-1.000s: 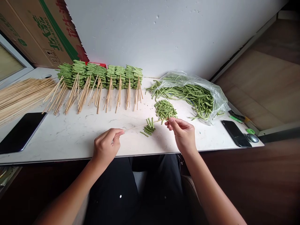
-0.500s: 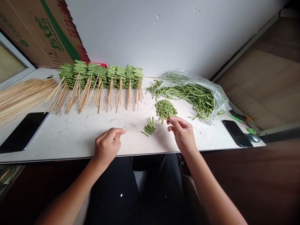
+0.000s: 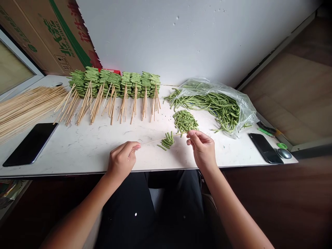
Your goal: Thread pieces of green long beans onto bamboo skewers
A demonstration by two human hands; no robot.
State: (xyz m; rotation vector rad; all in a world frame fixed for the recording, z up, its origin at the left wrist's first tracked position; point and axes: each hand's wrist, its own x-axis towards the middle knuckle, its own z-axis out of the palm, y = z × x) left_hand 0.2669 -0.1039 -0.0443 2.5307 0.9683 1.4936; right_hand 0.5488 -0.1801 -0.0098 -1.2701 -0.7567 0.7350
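A thin bamboo skewer (image 3: 150,141) stretches between my two hands above the white table. My left hand (image 3: 123,157) pinches its left end. My right hand (image 3: 201,145) is closed at its other end, thumb against the fingers; whether a bean piece is also in that pinch is too small to tell. Between the hands, a small group of cut green bean pieces (image 3: 167,141) lies in line with the skewer. I cannot tell if they are threaded on it or rest on the table beneath. Just beyond my right hand sits a pile of cut green beans (image 3: 185,120).
Skewered green bean bundles (image 3: 114,83) line the wall, sticks toward me. Loose skewers (image 3: 31,107) lie at left beside a black phone (image 3: 30,143). A plastic bag (image 3: 246,107) holds long green beans (image 3: 220,105). Another phone (image 3: 266,148) and a mouse (image 3: 284,153) lie right.
The whole view has shifted slightly, so everything sits a little further right. Both hands keep their hold on the skewer, nearly still.
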